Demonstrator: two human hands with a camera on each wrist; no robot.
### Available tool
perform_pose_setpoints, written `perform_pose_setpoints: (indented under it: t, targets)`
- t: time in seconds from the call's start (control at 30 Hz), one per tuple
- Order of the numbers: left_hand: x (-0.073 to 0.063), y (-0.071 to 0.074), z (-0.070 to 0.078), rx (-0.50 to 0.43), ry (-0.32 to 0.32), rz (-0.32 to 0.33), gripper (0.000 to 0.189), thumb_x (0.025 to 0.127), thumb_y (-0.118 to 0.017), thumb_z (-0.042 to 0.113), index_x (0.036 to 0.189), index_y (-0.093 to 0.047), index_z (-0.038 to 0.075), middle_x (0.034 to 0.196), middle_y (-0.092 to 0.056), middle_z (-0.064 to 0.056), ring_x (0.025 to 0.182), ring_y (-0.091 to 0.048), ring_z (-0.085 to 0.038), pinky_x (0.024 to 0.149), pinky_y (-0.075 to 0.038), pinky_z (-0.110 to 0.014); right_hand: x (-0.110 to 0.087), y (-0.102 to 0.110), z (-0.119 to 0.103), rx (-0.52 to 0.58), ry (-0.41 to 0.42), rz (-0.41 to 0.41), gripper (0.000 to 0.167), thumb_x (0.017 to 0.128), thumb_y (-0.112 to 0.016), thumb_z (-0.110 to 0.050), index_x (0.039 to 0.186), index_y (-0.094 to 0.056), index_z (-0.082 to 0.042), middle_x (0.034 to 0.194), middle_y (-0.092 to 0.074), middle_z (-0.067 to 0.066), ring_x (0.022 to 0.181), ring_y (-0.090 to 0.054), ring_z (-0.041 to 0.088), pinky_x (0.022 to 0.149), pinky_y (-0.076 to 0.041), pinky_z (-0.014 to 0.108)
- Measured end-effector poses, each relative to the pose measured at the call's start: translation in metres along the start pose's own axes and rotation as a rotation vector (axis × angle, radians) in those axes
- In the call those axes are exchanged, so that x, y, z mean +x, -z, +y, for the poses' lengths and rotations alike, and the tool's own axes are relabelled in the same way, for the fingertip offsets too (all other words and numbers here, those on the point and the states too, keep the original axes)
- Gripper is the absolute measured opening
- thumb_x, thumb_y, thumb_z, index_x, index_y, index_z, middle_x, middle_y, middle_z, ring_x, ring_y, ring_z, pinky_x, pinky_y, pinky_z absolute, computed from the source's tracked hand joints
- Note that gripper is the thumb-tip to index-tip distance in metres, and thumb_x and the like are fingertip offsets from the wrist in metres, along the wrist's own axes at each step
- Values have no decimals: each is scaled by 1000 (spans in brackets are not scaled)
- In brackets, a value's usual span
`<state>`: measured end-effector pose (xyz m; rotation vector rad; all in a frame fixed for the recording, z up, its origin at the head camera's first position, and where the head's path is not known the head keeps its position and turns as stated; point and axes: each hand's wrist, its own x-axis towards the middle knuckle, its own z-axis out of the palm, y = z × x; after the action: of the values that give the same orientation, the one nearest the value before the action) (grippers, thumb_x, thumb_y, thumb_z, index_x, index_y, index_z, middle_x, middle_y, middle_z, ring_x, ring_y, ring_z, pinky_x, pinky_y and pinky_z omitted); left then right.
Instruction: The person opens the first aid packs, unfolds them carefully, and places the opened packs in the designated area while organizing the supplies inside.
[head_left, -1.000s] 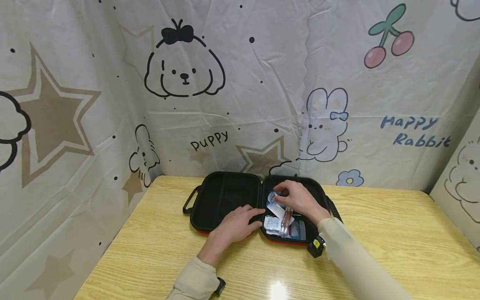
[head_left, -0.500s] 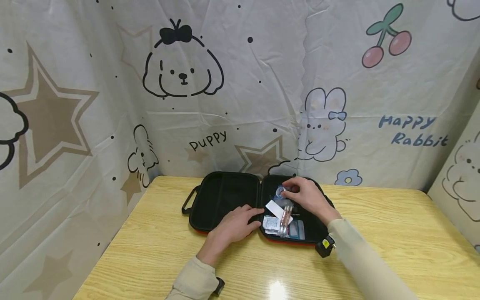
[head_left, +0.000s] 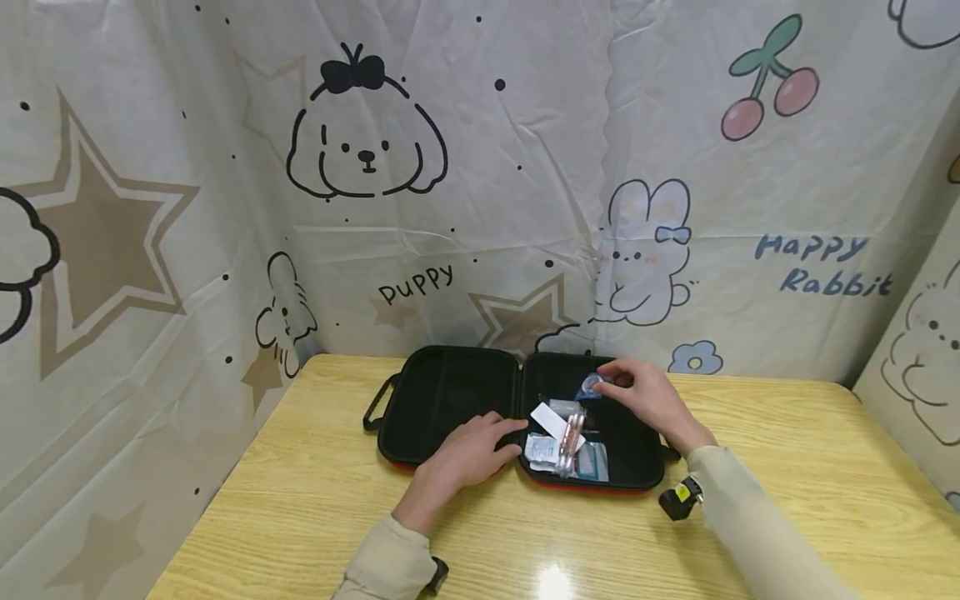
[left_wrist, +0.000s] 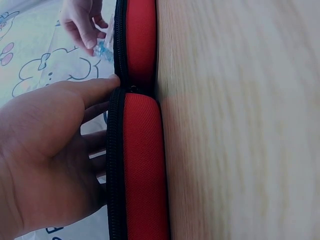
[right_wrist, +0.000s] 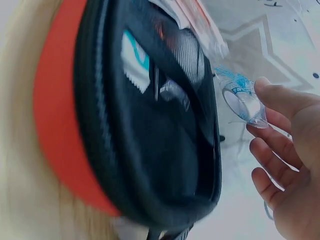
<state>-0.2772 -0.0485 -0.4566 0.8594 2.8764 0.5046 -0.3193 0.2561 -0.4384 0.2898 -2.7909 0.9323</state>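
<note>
A black zip case (head_left: 420,400) with a red outside lies open on the table. My left hand (head_left: 472,446) rests on its near edge by the hinge, fingers extended. Between thumb and fingertips, my right hand (head_left: 652,400) pinches a small roll of tape (right_wrist: 242,100) in a clear wrapper with blue print, above the far part of the right half. That half holds white packets (head_left: 542,448), a clear packet of thin reddish-brown sticks or tubes (head_left: 572,437), a white strip (head_left: 549,419) and a clear packet with a blue-green edge (head_left: 596,461).
A carry handle (head_left: 372,408) sticks out at the case's left side. A dark strap (right_wrist: 165,65) crosses the right half's inside. The wooden table (head_left: 300,500) meets a patterned cloth backdrop (head_left: 450,208) behind the case.
My right hand has moved rightward with the tape roll, away from the other packets, which show more fully. The left hand stays on the case edge.
</note>
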Motion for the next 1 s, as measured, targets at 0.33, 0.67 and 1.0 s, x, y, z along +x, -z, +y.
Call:
perform_pose_setpoints:
  t: [0.33, 0.67, 1.0]
  targets:
    - [1, -2, -2, -1, 4, 3, 44, 102, -53, 39, 146, -51, 31, 132, -58, -3, 119, -56, -22, 100, -47, -45, -12, 9, 23, -28, -24, 13, 36, 91, -73, -31, 114, -70, -4, 103, -70, 11, 90, -59, 24, 77, -48, 37]
    - [0, -1, 0, -11, 1, 5, 44, 102, -53, 39, 145, -52, 29, 132, -59, -3, 120, -56, -23, 101, -47, -45, -15, 10, 34, -30, -50, 27, 37, 91, -73, -30, 115, -70, -3, 109, -70, 15, 96, -60, 28, 81, -50, 42]
    - [1, -1, -1, -10, -1, 3, 44, 102, -53, 40, 145, -52, 30, 133, -59, -3, 121, -55, -23, 101, -47, -46, -7, -6, 40, -90, 48, -4, 28, 86, -77, -22, 106, -74, -3, 101, -75, 12, 95, -67, 29, 88, -50, 51]
